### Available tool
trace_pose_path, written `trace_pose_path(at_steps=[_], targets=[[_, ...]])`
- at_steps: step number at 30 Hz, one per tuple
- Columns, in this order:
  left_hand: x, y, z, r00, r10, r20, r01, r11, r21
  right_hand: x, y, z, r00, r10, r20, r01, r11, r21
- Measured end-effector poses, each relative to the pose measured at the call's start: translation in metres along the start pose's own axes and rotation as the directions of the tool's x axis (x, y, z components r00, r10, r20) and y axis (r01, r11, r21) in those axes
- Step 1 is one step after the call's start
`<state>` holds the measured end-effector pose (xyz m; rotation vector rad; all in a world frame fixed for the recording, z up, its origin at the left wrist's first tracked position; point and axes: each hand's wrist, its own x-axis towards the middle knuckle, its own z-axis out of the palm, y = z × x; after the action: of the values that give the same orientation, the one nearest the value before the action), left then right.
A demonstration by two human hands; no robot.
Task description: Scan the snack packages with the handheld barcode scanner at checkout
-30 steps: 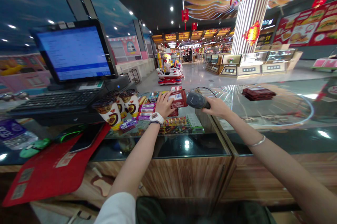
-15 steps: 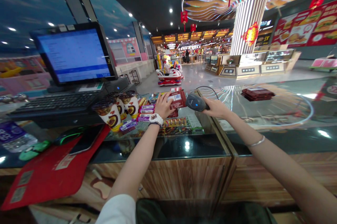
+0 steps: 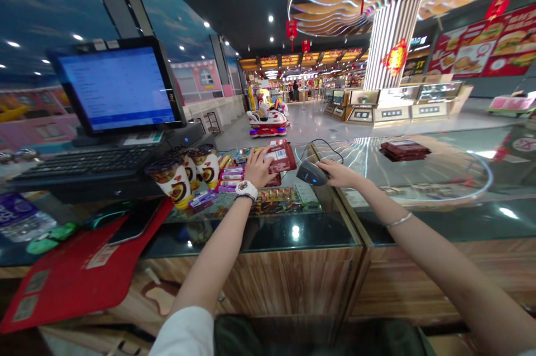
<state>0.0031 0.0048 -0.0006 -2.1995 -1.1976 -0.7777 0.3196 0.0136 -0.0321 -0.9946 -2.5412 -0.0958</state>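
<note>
My left hand [image 3: 258, 169], with a white watch on its wrist, has its fingers over a dark red packet [image 3: 285, 156] that shows a pale barcode label. Part of another dark red packet lies beneath it. My right hand [image 3: 341, 173] is wrapped round a grey barcode scanner [image 3: 310, 173] with a blue light, its head turned toward the packet. Left of my left hand lie purple-wrapped snack bars [image 3: 232, 173] and several printed cups with dark lids [image 3: 176, 183]. A stack of dark red packets [image 3: 404, 150] rests on the glass farther right.
A monitor [image 3: 119, 85] and a black keyboard [image 3: 92, 163] stand at the left. Nearer are a red mat [image 3: 79, 283], a phone [image 3: 136, 222], a mouse [image 3: 106, 215] and a water bottle [image 3: 23, 219]. The scanner's cable [image 3: 326, 142] loops behind it.
My right hand has lowered the scanner slightly and tilted its head differently beside the packet. My left hand stays on the packet. The whole view has shifted a little.
</note>
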Motion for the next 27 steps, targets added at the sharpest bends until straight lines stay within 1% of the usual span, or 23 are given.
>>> trace_pose_path(at_steps=[5, 8, 15, 18, 20, 22, 24, 26, 27], targets=[[0.0, 0.002, 0.0, 1.0, -0.001, -0.001, 0.001, 1.0, -0.01, 0.0, 0.004, 0.007, 0.999, -0.022, 0.047, 0.02, 0.999, 0.047], [-0.001, 0.004, -0.002, 1.0, 0.003, 0.0, -0.003, 1.0, -0.016, 0.0, 0.003, 0.01, 0.998, -0.027, 0.048, 0.024, 0.998, 0.061], [0.0, 0.012, -0.008, 1.0, 0.003, 0.016, -0.003, 0.999, -0.045, 0.002, 0.005, 0.022, 0.997, -0.002, 0.077, -0.003, 0.998, 0.07], [0.002, 0.016, -0.009, 1.0, -0.005, -0.006, 0.004, 0.998, -0.058, 0.004, 0.005, 0.025, 0.998, 0.003, 0.068, -0.01, 0.994, 0.105], [0.005, 0.019, -0.01, 1.0, -0.01, -0.026, 0.008, 0.998, -0.064, 0.006, 0.005, 0.024, 0.999, -0.006, 0.049, -0.001, 0.99, 0.139], [0.01, 0.023, -0.011, 0.999, -0.006, -0.045, 0.003, 0.997, -0.071, 0.008, 0.003, 0.018, 1.0, 0.014, 0.003, -0.015, 0.984, 0.175], [0.016, 0.028, -0.012, 0.998, -0.001, -0.066, -0.004, 0.997, -0.078, 0.009, 0.001, 0.008, 0.99, 0.097, -0.105, -0.076, 0.98, 0.185], [0.024, 0.035, -0.013, 0.996, 0.005, -0.086, -0.012, 0.996, -0.087, 0.008, -0.002, -0.005, 0.948, 0.179, -0.265, -0.138, 0.976, 0.166], [0.028, 0.039, -0.014, 0.996, 0.01, -0.091, -0.019, 0.995, -0.094, 0.006, -0.004, -0.012, 0.919, 0.193, -0.345, -0.15, 0.978, 0.148]])
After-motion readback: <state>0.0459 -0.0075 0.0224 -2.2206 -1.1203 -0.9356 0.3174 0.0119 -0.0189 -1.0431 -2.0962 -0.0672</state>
